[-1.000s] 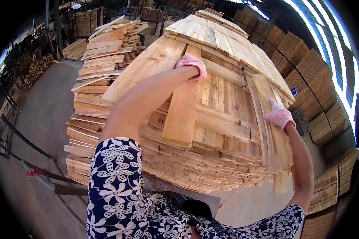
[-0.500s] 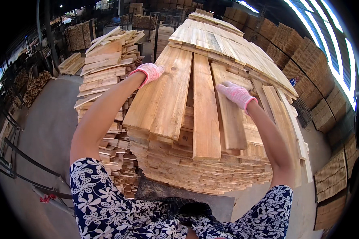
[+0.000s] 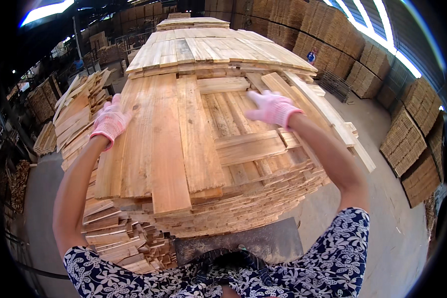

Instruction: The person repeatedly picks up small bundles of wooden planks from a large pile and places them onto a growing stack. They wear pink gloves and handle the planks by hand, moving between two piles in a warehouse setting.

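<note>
My left hand (image 3: 111, 119), in a pink knit glove, rests with fingers spread at the left edge of a wide plank (image 3: 136, 134) on top of a tall lumber stack (image 3: 253, 193). Beside that plank lie a reddish plank (image 3: 168, 144) and a paler plank (image 3: 198, 134), close together. My right hand (image 3: 272, 107), gloved alike and slightly blurred, is open with fingers apart over the uncovered part of the layer. Nothing shows in it. Below it a short crosspiece (image 3: 251, 146) lies across lower boards; another crosspiece (image 3: 223, 85) lies farther back.
Loose long boards (image 3: 328, 111) lie along the stack's right side, some overhanging. Behind, a higher layer of boards (image 3: 213, 52) covers the far stack. A messy pile of offcuts (image 3: 84, 102) stands at left. Bundled stacks (image 3: 417, 129) line the right, beyond the concrete floor.
The separate planks now lie against the left plank, with the gaps between them closed. My right hand has come off its plank. The view has shifted, showing more of the stack's right side.
</note>
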